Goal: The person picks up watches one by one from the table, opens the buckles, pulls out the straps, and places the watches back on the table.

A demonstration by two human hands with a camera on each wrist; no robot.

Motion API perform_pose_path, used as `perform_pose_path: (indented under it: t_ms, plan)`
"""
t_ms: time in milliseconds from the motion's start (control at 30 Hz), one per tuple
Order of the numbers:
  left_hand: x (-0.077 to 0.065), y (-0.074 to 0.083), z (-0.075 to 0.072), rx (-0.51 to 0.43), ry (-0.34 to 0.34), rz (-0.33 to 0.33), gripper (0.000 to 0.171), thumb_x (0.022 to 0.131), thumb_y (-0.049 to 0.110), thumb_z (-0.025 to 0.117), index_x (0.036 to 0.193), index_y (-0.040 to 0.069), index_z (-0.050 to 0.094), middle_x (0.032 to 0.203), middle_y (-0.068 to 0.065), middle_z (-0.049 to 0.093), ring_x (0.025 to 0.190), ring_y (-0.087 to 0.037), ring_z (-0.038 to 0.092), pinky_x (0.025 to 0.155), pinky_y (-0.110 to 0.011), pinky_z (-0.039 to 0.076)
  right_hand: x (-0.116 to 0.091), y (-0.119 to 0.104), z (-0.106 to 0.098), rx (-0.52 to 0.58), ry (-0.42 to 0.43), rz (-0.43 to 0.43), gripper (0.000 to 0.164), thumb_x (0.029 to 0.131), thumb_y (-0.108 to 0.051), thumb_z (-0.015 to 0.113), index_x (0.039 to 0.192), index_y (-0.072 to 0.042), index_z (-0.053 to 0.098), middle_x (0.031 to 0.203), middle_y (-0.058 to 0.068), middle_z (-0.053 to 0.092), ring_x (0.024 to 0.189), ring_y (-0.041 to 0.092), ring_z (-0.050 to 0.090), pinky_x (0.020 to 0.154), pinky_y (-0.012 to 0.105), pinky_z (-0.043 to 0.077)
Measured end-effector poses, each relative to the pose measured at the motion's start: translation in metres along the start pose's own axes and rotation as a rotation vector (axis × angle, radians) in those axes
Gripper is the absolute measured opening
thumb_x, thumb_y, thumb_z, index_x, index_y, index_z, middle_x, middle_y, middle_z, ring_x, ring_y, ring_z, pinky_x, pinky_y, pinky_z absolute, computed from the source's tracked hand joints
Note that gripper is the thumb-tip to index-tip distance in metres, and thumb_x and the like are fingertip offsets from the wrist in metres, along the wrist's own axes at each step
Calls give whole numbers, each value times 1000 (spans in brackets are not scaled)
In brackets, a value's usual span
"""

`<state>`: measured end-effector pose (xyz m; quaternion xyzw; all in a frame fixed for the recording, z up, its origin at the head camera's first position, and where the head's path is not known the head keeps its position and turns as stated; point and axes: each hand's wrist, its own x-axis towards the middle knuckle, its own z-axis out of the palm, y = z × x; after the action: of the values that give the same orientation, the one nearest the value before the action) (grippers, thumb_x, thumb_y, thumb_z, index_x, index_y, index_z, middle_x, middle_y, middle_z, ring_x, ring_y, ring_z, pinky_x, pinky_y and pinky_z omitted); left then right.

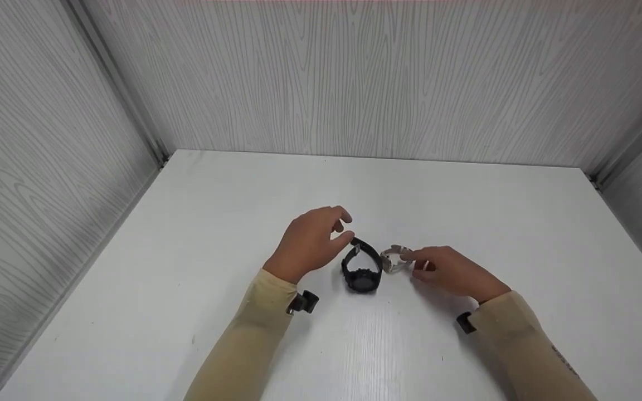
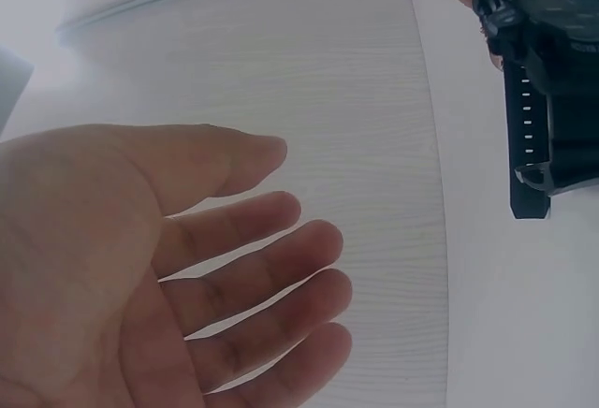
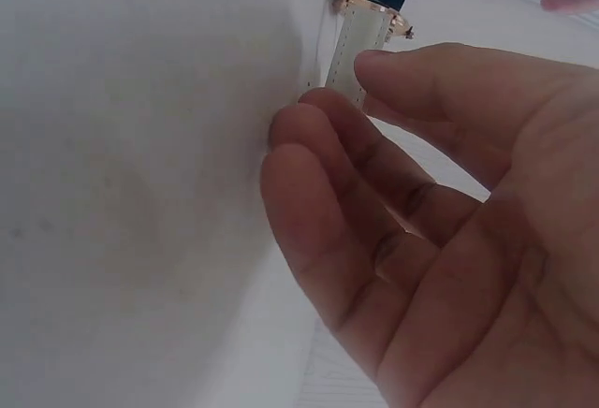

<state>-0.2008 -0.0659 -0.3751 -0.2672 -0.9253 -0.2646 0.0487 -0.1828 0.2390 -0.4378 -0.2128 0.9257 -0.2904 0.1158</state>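
Note:
A black wristwatch point(image 1: 363, 282) stands on its side on the white table, its strap looped away from the dial. Just right of it, a watch with a pale strap point(image 1: 389, 264) and a gold-coloured case rim sits close against the black strap. My right hand point(image 1: 456, 274) pinches the pale strap point(image 3: 347, 60) between thumb and forefinger; the other fingers are bent beside it. My left hand point(image 1: 311, 240) hovers by the black strap's end with loose fingers. The left wrist view shows that palm empty, with the black watch point(image 2: 527, 137) apart from the fingertips.
The white tabletop point(image 1: 243, 189) is bounded by a wood-grain back panel point(image 1: 354, 83) and side panels at left point(image 1: 37, 167) and right. Small black camera mounts point(image 1: 305, 302) sit at both wrists, below the sleeves' cuffs.

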Motion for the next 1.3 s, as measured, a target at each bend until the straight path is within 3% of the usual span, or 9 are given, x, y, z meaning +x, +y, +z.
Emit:
perform_pose_path:
  t_ms: [400, 533, 733, 800, 1033, 1167, 1300]
  plan:
    - [-2, 2, 3, 0, -10, 13, 25, 101, 26, 69, 121, 10, 70, 106, -7, 74, 98, -25, 71, 83, -40, 56, 1, 0, 4, -25, 45, -6, 14, 95, -6, 71, 99, -17, 78, 91, -5, 70, 85, 13, 60, 77, 33, 50]
    - [-2, 3, 3, 17, -17, 15, 26, 101, 26, 68, 121, 10, 70, 106, -6, 74, 98, -22, 70, 84, -39, 56, 2, 0, 2, -81, 92, -33, 13, 93, -6, 75, 96, -19, 79, 91, -10, 71, 84, 10, 63, 79, 33, 53]
    - [0, 3, 5, 9, 9, 25, 24, 101, 27, 68, 120, 11, 71, 105, -4, 74, 96, -20, 71, 83, -38, 56, -5, -5, -16, -114, 232, -103, 12, 92, -6, 77, 97, -17, 79, 92, -6, 72, 87, 9, 67, 78, 35, 56]
    - [1, 3, 5, -11, 29, 32, 23, 101, 27, 68, 118, 12, 71, 103, -3, 74, 95, -19, 70, 81, -38, 56, -10, -10, -24, -124, 298, -154, 15, 91, -4, 78, 97, -18, 79, 93, -8, 72, 86, 7, 67, 76, 32, 56]
    - [3, 10, 3, -129, 108, 104, 22, 102, 29, 67, 118, 15, 72, 100, 3, 74, 92, -14, 69, 79, -33, 55, -27, -35, -44, -155, 494, -480, 34, 80, 12, 82, 97, -17, 78, 96, -12, 71, 79, 3, 64, 66, 14, 48]
    - [2, 18, 1, -209, 154, 153, 20, 102, 25, 65, 118, 14, 72, 98, 5, 73, 89, -10, 68, 77, -29, 55, -31, -50, -47, -199, 502, -568, 36, 79, 10, 84, 100, -19, 78, 98, -12, 71, 78, 2, 63, 66, 12, 45]
    - [1, 25, -2, -272, 138, 178, 19, 103, 22, 64, 118, 14, 72, 98, 4, 73, 90, -9, 68, 78, -28, 55, -32, -59, -46, -223, 463, -605, 33, 82, 6, 83, 102, -19, 78, 98, -11, 70, 79, 3, 64, 67, 14, 48]
